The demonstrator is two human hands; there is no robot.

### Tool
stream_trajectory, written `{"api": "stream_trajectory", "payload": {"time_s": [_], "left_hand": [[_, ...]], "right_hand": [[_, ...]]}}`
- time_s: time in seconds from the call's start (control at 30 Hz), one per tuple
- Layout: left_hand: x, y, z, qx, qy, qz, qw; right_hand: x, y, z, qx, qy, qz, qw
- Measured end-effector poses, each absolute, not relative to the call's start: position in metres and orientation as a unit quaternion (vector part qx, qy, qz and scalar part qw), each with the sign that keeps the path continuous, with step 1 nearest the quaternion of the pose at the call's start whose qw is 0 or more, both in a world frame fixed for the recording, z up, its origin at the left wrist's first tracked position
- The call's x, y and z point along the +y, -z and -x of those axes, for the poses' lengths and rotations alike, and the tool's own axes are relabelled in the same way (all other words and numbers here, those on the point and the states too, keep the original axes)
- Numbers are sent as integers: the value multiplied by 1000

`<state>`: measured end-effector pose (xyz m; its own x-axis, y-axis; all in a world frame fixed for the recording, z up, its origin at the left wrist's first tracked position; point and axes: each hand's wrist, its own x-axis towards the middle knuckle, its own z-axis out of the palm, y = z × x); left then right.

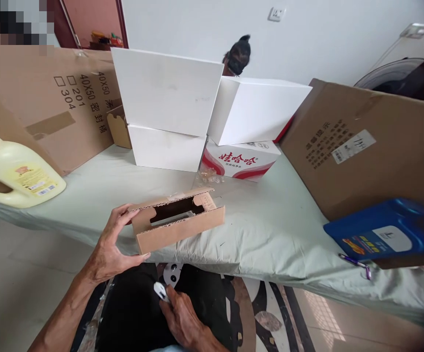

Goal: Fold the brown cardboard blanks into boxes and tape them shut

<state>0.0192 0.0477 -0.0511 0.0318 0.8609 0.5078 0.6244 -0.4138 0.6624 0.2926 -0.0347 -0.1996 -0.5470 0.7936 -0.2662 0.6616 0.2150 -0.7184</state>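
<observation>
My left hand (111, 249) grips the left end of a small brown cardboard box (180, 232), thumb below and fingers above. The box rests at the front edge of the cloth-covered table, its top side open. Inside it lies a grey flat item (173, 218), mostly hidden by the walls. Low in front of me, over my dark-clothed lap, my right hand (184, 315) is closed around a small white box cutter (160, 291). The cutter is apart from the box, and no blade can be made out.
Behind the box stand white boxes (168, 95) and a red-and-white carton (239, 161), with crumpled clear plastic (212, 176) nearby. Large cartons (366, 146) flank both sides. A yellow jug (21, 173) is left; a blue bottle (380, 232) and purple pen (354, 261) are right. A person's head (238, 56) shows behind.
</observation>
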Motion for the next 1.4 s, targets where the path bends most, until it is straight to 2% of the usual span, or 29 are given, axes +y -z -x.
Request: {"api": "stream_trajectory", "payload": {"time_s": [0.1, 0.3, 0.37, 0.43, 0.57, 0.67, 0.73, 0.83, 0.93, 1.03, 1.1, 1.27, 1.4], "left_hand": [[48, 52, -19, 516, -459, -713, 121], [39, 53, -20, 511, -420, -744, 96], [35, 52, -21, 509, -403, -755, 93], [32, 52, -22, 499, -403, -762, 88], [32, 52, -17, 509, -416, -747, 100], [36, 53, -9, 525, -414, -733, 128], [39, 53, -4, 524, -416, -727, 153], [46, 53, 2, 522, -421, -719, 184], [53, 52, 7, 520, -414, -719, 204], [61, 51, 12, 518, -393, -729, 213], [65, 48, 16, 520, -382, -735, 209], [70, 35, 24, 503, -376, -732, 265], [69, 20, 22, 500, -397, -688, 346]], "right_hand": [[-39, 150, -313, -762, -437, 425, 219], [16, 54, -344, -692, -380, 337, 512], [36, 28, -354, -650, -391, 290, 583], [49, 7, -364, -633, -400, 249, 614], [63, -14, -387, -648, -338, 242, 637], [84, -1, -418, -687, -169, 350, 614], [105, 24, -445, -747, -13, 432, 505], [135, 74, -484, -812, 116, 486, 300], [151, 114, -515, -824, 168, 494, 221], [155, 124, -527, -830, 144, 498, 205], [155, 113, -521, -828, 94, 498, 240], [149, 41, -453, -796, -144, 430, 401], [144, -7, -394, -817, -239, 323, 413]]}}
